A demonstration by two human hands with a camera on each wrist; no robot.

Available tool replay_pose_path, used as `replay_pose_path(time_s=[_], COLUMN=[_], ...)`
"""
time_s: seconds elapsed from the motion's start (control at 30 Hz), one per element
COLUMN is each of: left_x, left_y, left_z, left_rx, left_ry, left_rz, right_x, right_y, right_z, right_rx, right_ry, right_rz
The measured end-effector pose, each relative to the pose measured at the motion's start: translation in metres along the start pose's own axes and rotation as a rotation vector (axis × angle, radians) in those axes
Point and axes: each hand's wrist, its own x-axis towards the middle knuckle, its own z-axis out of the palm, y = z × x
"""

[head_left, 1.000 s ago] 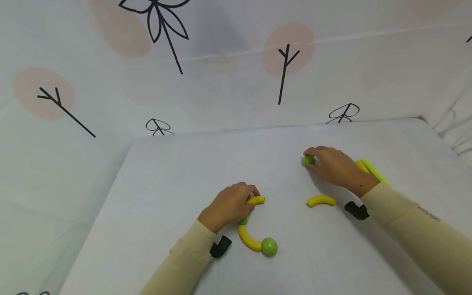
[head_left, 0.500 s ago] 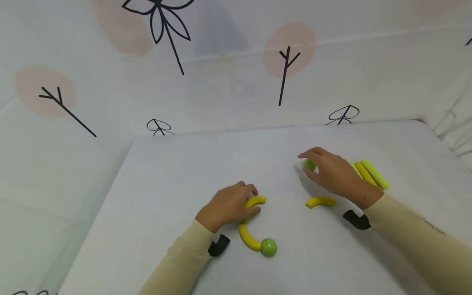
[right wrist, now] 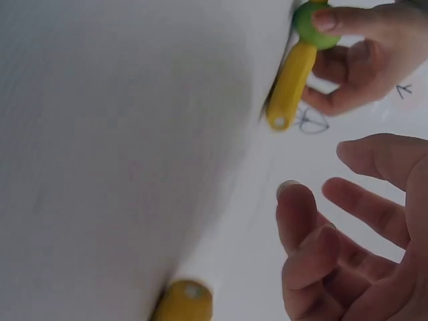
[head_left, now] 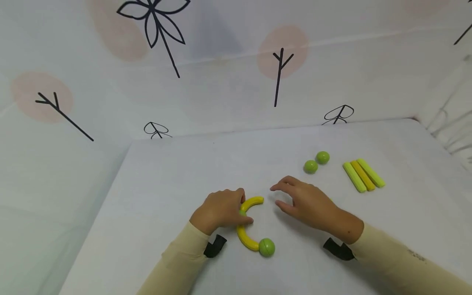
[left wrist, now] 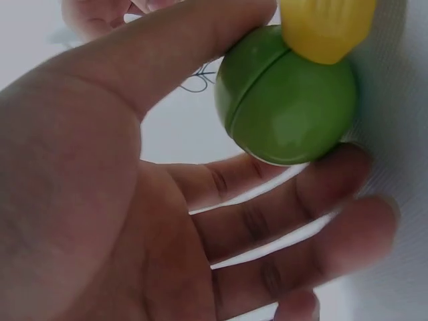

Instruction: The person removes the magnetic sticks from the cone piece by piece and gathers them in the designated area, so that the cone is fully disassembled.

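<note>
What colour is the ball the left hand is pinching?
Green. The ball held by the left hand shows best in the left wrist view.

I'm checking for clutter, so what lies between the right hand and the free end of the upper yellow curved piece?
Only bare white table, in the head view: the right hand hovers apart from the upper yellow curved piece.

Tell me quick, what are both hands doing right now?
Left hand: holding the green ball where the two yellow curved pieces join.
Right hand: open, fingers spread, holding nothing, just above the table.
</note>
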Motion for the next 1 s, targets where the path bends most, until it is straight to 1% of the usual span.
replay_pose_path(time_s=[0.1, 0.2, 0.33, 0.43, 0.53, 0.73, 0.9, 1.0], left_x=[0.002, 0.005, 0.01, 0.012, 0.013, 0.015, 0.016, 0.017], left_y=[-0.002, -0.003, -0.003, -0.001, -0.001, 0.002, 0.002, 0.003], left_z=[0.003, 0.007, 0.01, 0.011, 0.012, 0.014, 0.014, 0.014], left_rx=[-0.025, -0.07, -0.112, -0.118, -0.125, -0.136, -0.135, -0.149], left_ry=[0.01, 0.024, 0.05, 0.076, 0.091, 0.099, 0.117, 0.11], left_rz=[0.03, 0.076, 0.141, 0.172, 0.187, 0.226, 0.25, 0.26], right_x=[0.002, 0.003, 0.005, 0.005, 0.006, 0.006, 0.006, 0.005], right_y=[-0.008, -0.013, -0.014, -0.013, -0.01, -0.006, -0.003, -0.003], right_z=[0.006, 0.011, 0.016, 0.018, 0.019, 0.021, 0.022, 0.022], right_rx=[0.057, 0.098, 0.1, 0.091, 0.108, 0.136, 0.123, 0.121], right_ry=[-0.051, -0.092, -0.135, -0.156, -0.184, -0.254, -0.251, -0.248], right_rz=[0.021, 0.051, 0.078, 0.081, 0.08, 0.102, 0.108, 0.107])
